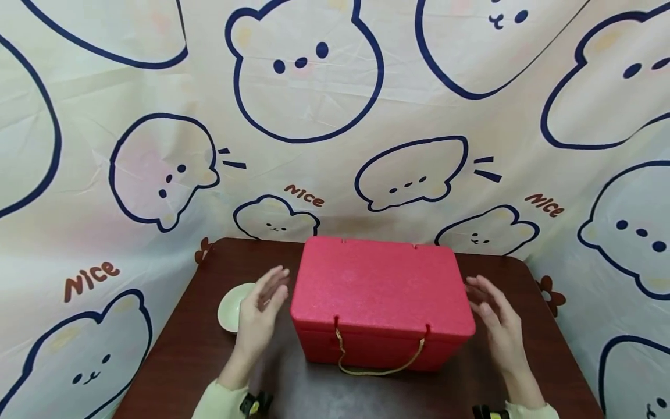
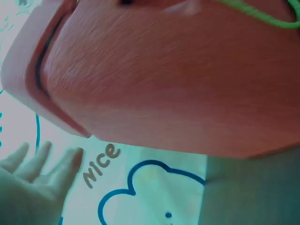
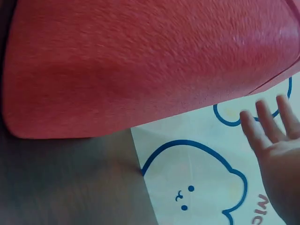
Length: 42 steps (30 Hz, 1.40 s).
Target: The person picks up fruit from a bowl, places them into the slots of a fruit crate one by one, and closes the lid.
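A red lidded box (image 1: 382, 285) stands on the dark brown table, a gold cord handle (image 1: 379, 371) hanging across its front. To the box's left, apart from it, is my left hand (image 1: 260, 311), fingers loosely bent and holding nothing. My right hand (image 1: 499, 326) is by the right side of the box, with its fingertips close to the lid's edge; whether they touch it in the head view I cannot tell. In the right wrist view, a gap shows between the right fingers (image 3: 266, 117) and the red box wall (image 3: 140, 70). The left wrist view shows the left fingers (image 2: 65, 168) below the box.
A pale green dish (image 1: 230, 308) sits on the table (image 1: 173, 361) behind my left hand, partly covered by it. A cream cloth (image 1: 335, 169) with bear drawings hangs around the table's back and sides. Each wrist bears a black strap.
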{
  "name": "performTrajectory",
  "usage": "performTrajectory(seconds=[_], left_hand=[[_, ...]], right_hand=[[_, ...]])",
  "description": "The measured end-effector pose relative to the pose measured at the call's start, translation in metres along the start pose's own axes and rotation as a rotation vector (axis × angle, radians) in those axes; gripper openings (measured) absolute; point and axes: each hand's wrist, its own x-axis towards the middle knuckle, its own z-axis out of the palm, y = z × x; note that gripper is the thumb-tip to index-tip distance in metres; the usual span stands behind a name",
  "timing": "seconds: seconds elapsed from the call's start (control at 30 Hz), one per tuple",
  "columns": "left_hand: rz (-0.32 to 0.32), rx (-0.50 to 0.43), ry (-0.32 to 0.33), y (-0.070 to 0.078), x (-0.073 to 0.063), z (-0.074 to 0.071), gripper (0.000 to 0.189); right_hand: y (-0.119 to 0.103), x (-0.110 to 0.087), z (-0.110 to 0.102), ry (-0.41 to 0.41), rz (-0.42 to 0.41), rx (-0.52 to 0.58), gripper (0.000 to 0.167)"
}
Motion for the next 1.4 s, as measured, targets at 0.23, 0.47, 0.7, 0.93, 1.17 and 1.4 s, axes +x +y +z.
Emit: performTrajectory(seconds=[0.23, 0.47, 0.7, 0.93, 1.17, 1.4], left_hand=[[-0.285, -0.116, -0.155, -0.006, 0.075, 0.001, 0.058], [-0.396, -0.124, -0.27, -0.028, 0.105, 0.018, 0.06], [-0.4, -0.152, -0.212, -0.035, 0.1, 0.029, 0.053], [-0.394, -0.136, -0.219, -0.036, 0.095, 0.032, 0.051], [-0.398, -0.163, -0.217, -0.04, 0.091, 0.033, 0.05], [-0.408, -0.163, -0.191, -0.04, 0.085, 0.034, 0.049]], right_hand=[[0.016, 0.058, -0.003, -0.006, 0.25, -0.008, 0.049], [0.028, 0.092, 0.004, -0.07, 0.512, -0.21, 0.067], [0.033, 0.088, 0.011, -0.073, 0.565, -0.273, 0.066], [0.033, 0.08, 0.01, -0.059, 0.55, -0.151, 0.063], [0.034, 0.076, 0.008, -0.049, 0.536, -0.097, 0.062], [0.03, 0.07, 0.011, -0.041, 0.495, -0.119, 0.063]])
